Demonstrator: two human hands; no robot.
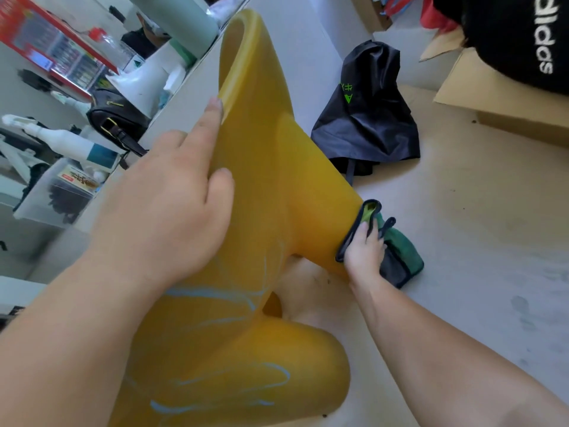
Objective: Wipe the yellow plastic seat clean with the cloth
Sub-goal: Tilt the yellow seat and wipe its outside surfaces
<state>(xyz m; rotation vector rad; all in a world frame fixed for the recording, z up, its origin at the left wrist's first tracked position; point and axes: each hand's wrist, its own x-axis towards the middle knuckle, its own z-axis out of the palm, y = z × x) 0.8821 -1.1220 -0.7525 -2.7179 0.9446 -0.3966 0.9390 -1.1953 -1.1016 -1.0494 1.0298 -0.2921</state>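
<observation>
The yellow plastic seat fills the middle of the head view, tipped on its side, with pale blue scribble marks on its lower part. My left hand grips its upper left edge, fingers curled over the rim. My right hand holds a green cloth with dark trim pressed against the end of one yellow leg at the right. Part of the cloth wraps around that leg's tip.
A black bag with green print lies on the floor behind the seat. Cardboard boxes and a black Adidas bag sit at the top right. A cluttered white desk with a spray bottle and dark handbag lies to the left.
</observation>
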